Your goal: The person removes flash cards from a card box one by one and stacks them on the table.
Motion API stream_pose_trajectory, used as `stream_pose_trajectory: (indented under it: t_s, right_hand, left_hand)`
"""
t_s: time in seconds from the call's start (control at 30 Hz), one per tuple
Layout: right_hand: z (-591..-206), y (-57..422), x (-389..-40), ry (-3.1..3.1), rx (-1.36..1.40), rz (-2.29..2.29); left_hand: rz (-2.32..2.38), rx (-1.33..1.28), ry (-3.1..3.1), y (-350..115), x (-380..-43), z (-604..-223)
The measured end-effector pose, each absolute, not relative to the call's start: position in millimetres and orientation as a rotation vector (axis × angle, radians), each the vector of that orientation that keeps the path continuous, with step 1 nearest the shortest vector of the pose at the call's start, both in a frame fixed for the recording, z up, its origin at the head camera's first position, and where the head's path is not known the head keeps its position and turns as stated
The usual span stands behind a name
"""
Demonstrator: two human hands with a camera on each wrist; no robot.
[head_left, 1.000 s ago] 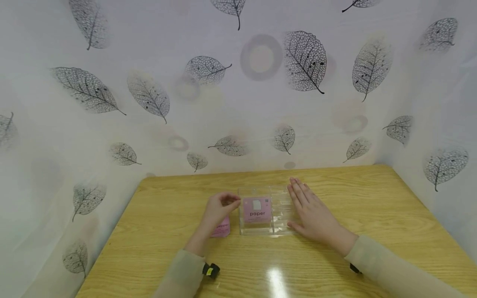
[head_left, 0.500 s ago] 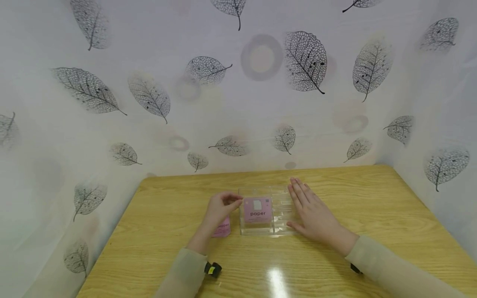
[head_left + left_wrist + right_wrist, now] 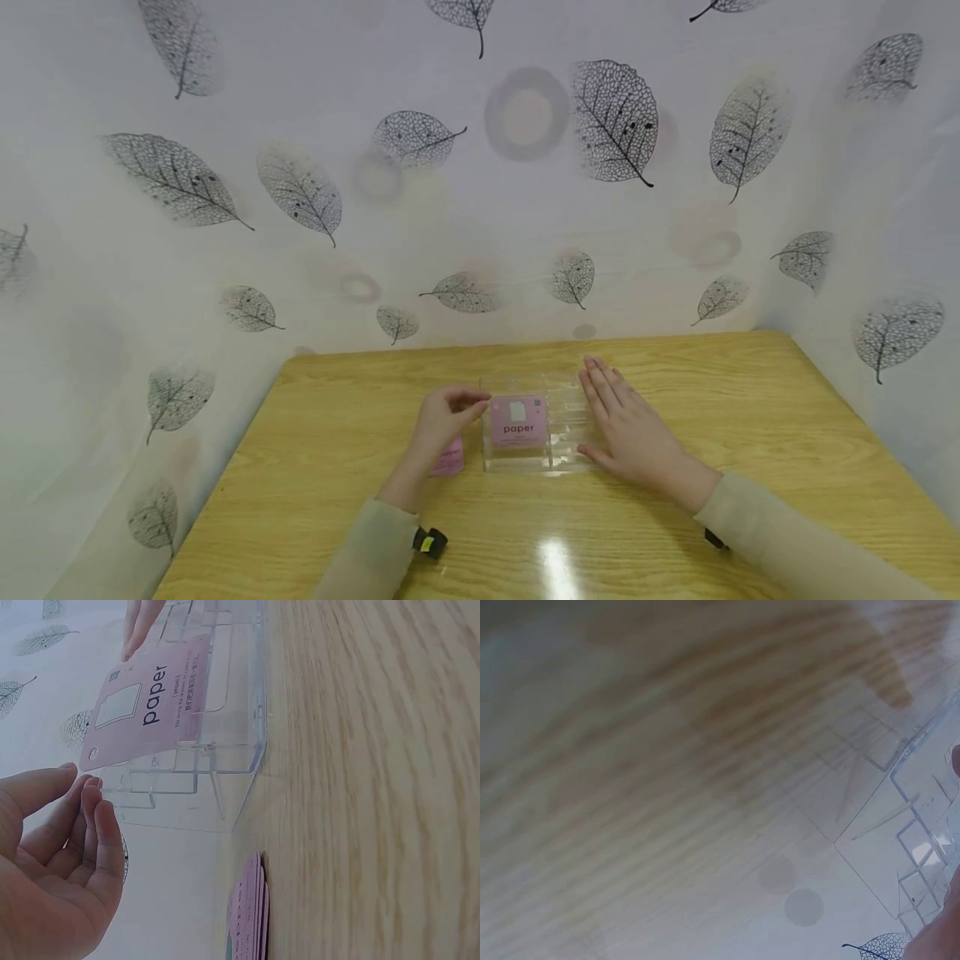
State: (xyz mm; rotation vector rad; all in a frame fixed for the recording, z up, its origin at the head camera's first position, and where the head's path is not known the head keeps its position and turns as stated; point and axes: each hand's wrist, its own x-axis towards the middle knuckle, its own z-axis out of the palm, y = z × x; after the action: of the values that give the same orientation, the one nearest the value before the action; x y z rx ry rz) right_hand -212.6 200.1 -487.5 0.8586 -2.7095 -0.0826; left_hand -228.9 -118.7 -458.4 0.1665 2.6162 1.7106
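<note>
A: What takes up the most room?

B: A pale backdrop [image 3: 450,217] printed with dark leaves, standing behind and along both sides of a wood-grain table [image 3: 337,425]

A: And the person?

B: The right sleeve [image 3: 795,537] and the left sleeve [image 3: 371,546] reach in from the near side. Between the two hands, on the table, sits a clear holder [image 3: 517,461] with small compartments in its right part

A: How does each hand lie?

B: The right hand [image 3: 636,437] lies along the holder's right side, fingers straight and together, thumb apart, with no grip on it. The left hand [image 3: 438,425] is at the opposite edge, thumb and fingers bent towards each other; I can't tell whether they pinch the plastic there or only touch it

A: Where are the cards?

B: The pink card stack [image 3: 450,458] lies on the table just left of the holder, partly hidden by the left arm. The paper card [image 3: 519,421], also pink, rests tilted back in the holder's left part, its word facing the person

A: Anything smaller?

B: A black device [image 3: 430,543] with a yellow mark, at the left wrist
</note>
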Motion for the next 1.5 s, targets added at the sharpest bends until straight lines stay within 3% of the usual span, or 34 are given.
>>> stream_pose_trajectory:
  t_s: [1.5]
  right_hand:
    - [-491,200,-215,-2.612,0.888,-0.063]
  left_hand:
    - [1.855,0.105,2.56,-111,-231,-467]
